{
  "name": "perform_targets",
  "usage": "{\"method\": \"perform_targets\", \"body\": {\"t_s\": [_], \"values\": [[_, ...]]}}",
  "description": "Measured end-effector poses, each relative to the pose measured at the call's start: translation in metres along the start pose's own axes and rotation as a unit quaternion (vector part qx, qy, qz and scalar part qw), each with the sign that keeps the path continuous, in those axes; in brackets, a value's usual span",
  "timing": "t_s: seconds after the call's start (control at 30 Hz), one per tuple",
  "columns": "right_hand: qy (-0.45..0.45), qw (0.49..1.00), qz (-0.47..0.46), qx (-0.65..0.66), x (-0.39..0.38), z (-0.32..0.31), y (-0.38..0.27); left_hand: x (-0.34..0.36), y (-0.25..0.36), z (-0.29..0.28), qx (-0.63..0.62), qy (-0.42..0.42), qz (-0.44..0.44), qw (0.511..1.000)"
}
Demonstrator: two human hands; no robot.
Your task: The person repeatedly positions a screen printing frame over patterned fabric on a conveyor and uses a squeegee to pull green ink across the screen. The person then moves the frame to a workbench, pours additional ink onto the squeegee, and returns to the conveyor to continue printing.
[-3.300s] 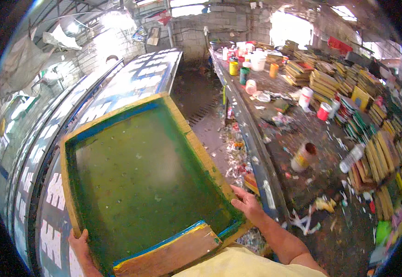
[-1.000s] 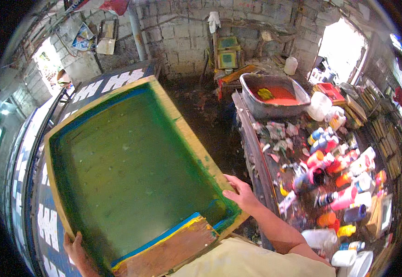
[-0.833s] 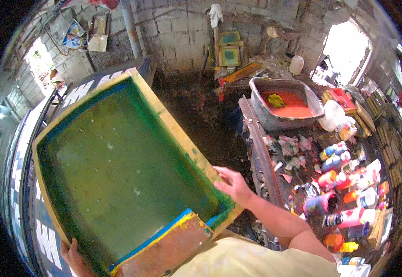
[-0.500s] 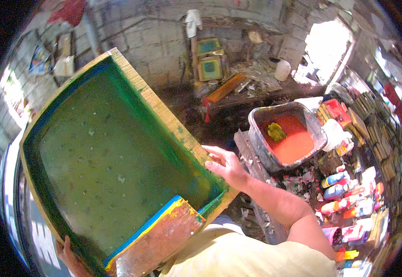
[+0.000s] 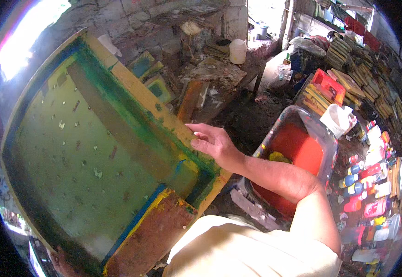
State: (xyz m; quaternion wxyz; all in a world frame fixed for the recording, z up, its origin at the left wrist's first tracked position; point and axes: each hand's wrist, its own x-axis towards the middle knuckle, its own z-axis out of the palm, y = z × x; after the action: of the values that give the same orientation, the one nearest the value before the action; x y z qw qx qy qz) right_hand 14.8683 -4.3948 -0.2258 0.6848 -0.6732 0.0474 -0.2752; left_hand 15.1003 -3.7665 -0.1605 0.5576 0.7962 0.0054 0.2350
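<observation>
A large wooden screen printing frame (image 5: 141,90) with green, paint-stained mesh is held up tilted at the left. My right hand (image 5: 214,145) grips its right-hand wooden bar, thumb on the near face and fingers over the edge. Low at the left, my left hand (image 5: 62,262) holds the frame's lower edge, mostly in shadow and partly cut off. Inside the frame's near end lies a wide wooden squeegee (image 5: 150,231), its blue blade edge smeared with yellow paint. Small pale marks are scattered over the mesh.
Beyond my right forearm stands a dark tub (image 5: 293,113) of orange-red liquid with something yellow in it. Several paint bottles (image 5: 355,189) crowd the right side. A white bucket (image 5: 337,121) and red tray (image 5: 328,87) are behind the tub. Smaller frames (image 5: 159,87) lean at the back.
My view has swung to the right, bringing the tub closer behind my right arm. The screen has tilted, and light shows through its mesh. Both hands keep their hold.
</observation>
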Motion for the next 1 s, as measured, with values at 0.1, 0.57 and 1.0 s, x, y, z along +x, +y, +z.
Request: {"method": "perform_targets", "body": {"t_s": [0.1,0.57,1.0], "values": [[0.039,0.999,0.007,0.030,0.050,-0.011,0.022,0.057,0.023,0.074,0.018,0.000,0.035,0.999],[0.202,0.978,-0.019,0.049,0.218,-0.095,0.080,0.263,0.078,0.449,-0.011,-0.119,0.141,0.983],[0.484,0.865,-0.006,-0.134,0.178,-0.373,0.002,0.196,0.196,0.865,-0.074,-0.355,0.213,0.907]]}}
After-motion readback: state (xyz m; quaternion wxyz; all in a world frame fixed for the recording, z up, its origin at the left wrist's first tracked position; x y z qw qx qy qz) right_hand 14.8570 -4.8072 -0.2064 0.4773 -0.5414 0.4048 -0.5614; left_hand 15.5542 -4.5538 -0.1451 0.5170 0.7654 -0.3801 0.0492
